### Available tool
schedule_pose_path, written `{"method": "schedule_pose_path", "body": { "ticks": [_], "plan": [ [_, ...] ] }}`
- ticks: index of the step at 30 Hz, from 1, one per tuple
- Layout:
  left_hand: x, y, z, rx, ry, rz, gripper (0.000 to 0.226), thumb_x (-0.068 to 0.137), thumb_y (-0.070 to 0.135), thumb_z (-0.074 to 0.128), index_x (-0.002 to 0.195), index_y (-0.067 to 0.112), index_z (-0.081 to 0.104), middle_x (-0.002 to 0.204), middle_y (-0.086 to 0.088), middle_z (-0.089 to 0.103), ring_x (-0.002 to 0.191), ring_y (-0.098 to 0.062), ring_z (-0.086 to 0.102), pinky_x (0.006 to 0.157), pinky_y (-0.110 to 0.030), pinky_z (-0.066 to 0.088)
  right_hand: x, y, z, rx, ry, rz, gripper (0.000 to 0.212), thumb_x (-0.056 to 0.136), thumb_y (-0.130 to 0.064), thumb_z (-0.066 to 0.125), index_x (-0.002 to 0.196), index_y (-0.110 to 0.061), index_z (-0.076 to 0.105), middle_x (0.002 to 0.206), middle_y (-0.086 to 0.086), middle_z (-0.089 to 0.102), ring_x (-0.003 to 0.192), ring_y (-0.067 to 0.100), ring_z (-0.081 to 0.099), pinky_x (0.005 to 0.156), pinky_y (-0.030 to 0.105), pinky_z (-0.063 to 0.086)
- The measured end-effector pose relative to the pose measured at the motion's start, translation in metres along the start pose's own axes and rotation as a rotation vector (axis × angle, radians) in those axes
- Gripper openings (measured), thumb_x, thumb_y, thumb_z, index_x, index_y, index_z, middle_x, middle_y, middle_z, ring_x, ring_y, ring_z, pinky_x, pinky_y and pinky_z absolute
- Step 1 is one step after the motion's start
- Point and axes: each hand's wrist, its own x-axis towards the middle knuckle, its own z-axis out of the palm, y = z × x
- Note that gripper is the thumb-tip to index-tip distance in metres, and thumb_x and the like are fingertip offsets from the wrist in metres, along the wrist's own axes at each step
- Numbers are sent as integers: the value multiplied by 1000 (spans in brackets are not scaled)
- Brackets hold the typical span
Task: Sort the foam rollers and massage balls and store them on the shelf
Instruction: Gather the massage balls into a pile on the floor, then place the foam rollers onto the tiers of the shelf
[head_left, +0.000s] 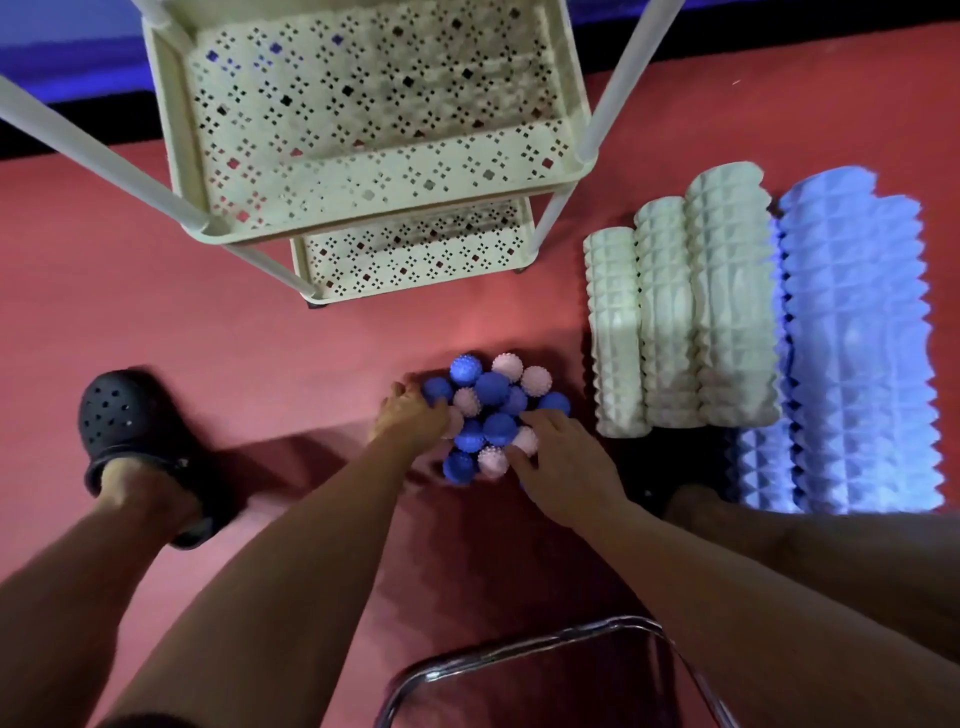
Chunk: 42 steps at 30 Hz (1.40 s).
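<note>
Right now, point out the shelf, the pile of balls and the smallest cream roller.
shelf (384, 179): head view, front wall of the upper tray.
pile of balls (491, 387): head view, a blue ball near the top.
smallest cream roller (615, 332): head view, its ridged middle.

No text, label, brand, number or sign can be read anywhere in the head view.
</note>
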Motion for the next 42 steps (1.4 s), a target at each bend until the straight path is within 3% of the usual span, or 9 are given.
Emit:
{"method": "schedule_pose_path", "body": {
  "ticks": [6, 10, 14, 19, 24, 28, 36, 42],
  "plan": [
    [-23, -4, -9, 196, 64, 78, 67, 96, 59, 36, 149, 19, 34, 144, -11, 42, 131, -35, 42, 107, -48, 37, -6, 3, -5, -166, 2, -54, 59, 97, -54, 47, 145, -20, 48, 144, 1, 51, 126, 25, 53, 102, 41, 44],
    [-55, 0, -21, 272, 154, 174, 64, 97, 59, 39, 146, 19, 39, 143, -6, 44, 131, -30, 42, 107, -46, 36, -18, -2, -22, -183, 13, -48, 56, 96, -55, 43, 142, -23, 49, 137, 0, 54, 119, 26, 55, 97, 42, 46],
    [-103, 12, -42, 291, 237, 251, 64, 98, 59, 36, 146, 18, 41, 148, -6, 41, 134, -28, 40, 110, -44, 33, -36, -11, -42, -134, 109, -68, 67, 88, -59, 31, 136, -20, 57, 125, 4, 60, 113, 31, 60, 93, 44, 50],
    [-180, 28, -69, 266, 316, 325, 66, 100, 60, 32, 152, 19, 35, 159, -4, 29, 143, -27, 31, 117, -43, 25, -69, -35, -79, -138, 140, -63, 58, 97, -54, 37, 147, -25, 44, 139, 0, 51, 126, 25, 51, 105, 36, 38],
    [-255, 38, -101, 268, 430, 393, 65, 99, 63, 29, 152, 25, 34, 159, -1, 30, 144, -23, 31, 117, -39, 26, -107, -60, -121, -110, 202, -126, 56, 100, -51, 40, 150, -25, 40, 145, -1, 47, 133, 25, 46, 111, 36, 35],
    [-304, 46, -123, 313, 516, 411, 78, 90, 74, 16, 149, 28, 40, 153, 4, 38, 139, -21, 36, 115, -38, 30, -136, -73, -160, -110, 261, -192, 57, 100, -54, 40, 149, -25, 40, 145, -2, 47, 132, 23, 47, 110, 37, 36],
    [-386, 82, -172, 360, 701, 489, 63, 99, 65, 26, 148, 29, 41, 153, 3, 40, 142, -20, 35, 117, -45, 29, -191, -97, -242, -139, 363, -294, 58, 100, -54, 40, 151, -25, 38, 151, -1, 45, 133, 27, 45, 111, 41, 35],
    [-431, 107, -199, 325, 782, 559, 66, 97, 66, 24, 148, 28, 42, 150, 3, 44, 139, -18, 38, 116, -41, 32, -226, -112, -287, -127, 440, -343, 60, 101, -57, 38, 153, -27, 36, 151, -1, 46, 137, 25, 42, 113, 42, 33]
  ]
}}
